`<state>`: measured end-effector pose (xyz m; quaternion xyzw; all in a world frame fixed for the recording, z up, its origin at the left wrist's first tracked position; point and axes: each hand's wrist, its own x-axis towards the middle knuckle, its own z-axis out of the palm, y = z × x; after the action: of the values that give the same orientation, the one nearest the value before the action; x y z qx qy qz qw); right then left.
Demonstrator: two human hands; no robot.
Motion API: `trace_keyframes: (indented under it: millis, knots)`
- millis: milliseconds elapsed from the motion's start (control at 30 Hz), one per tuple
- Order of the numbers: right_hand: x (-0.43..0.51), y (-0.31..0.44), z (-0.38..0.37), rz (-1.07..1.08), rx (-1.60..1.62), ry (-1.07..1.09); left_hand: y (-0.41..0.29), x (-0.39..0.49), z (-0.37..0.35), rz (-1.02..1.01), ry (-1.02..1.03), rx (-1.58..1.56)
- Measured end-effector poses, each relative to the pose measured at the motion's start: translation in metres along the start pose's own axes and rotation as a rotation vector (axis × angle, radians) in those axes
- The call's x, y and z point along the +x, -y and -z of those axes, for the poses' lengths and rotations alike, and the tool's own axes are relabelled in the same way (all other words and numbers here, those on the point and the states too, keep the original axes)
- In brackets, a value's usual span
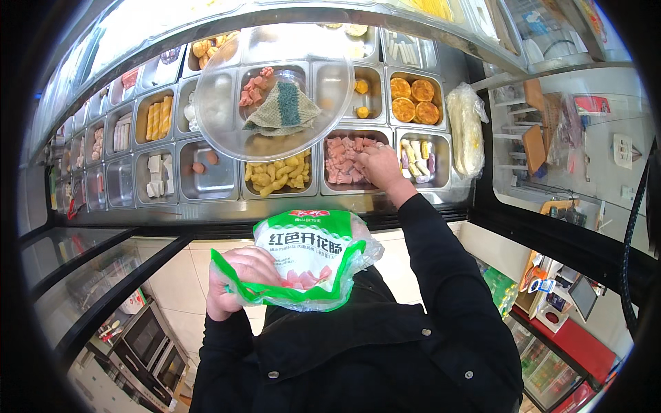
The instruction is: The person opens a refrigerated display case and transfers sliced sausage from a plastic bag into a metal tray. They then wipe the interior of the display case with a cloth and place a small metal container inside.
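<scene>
My left hand point(242, 273) grips the edge of a green and white plastic food bag point(304, 237), held in front of my body. The bag bears writing and a picture of pink sausage pieces. My right hand point(379, 165) reaches into a steel pan of pink cut sausages point(343, 162), its fingertips down among the pieces. Whether they pinch a piece is hidden. Left of that pan, yellow-brown twisted pieces point(279, 173) fill another. A round clear plastic lid point(217, 124) lies across several pans, with a grey-green knitted cloth point(286, 106) on it or beneath it; I cannot tell which.
Pans with round orange-brown cakes point(415, 100) and wrapped sticks point(418, 157) sit at the right. Beside them lies a plastic-wrapped bundle point(465, 131). White blocks point(160, 175) fill a pan at the left. A metal-framed glass shelf point(289, 15) crosses above the far pans.
</scene>
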<state>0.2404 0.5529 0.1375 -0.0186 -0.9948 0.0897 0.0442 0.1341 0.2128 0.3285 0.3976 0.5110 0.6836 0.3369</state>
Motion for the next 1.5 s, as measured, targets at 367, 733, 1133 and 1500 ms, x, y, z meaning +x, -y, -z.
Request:
trace_keyframes:
  millis: [367, 733, 1133, 1500]
  knots:
    - [-0.024, 0.053, 0.168, -0.256, 1.199, 0.142, -0.010, -0.003, -0.001, 0.040, -0.124, 0.129]
    - [-0.043, 0.128, 0.256, 0.295, 0.616, -0.206, -0.056, -0.001, 0.004, -0.163, -0.260, 0.935]
    - [-0.104, 0.113, 0.309, 0.153, 0.202, -0.165, -0.080, -0.009, -0.016, -0.225, 0.259, 1.085]
    - [-0.131, 0.110, 0.314, 0.067, 0.218, -0.204, -0.035, -0.009, -0.024, -0.158, 0.080, 0.503]
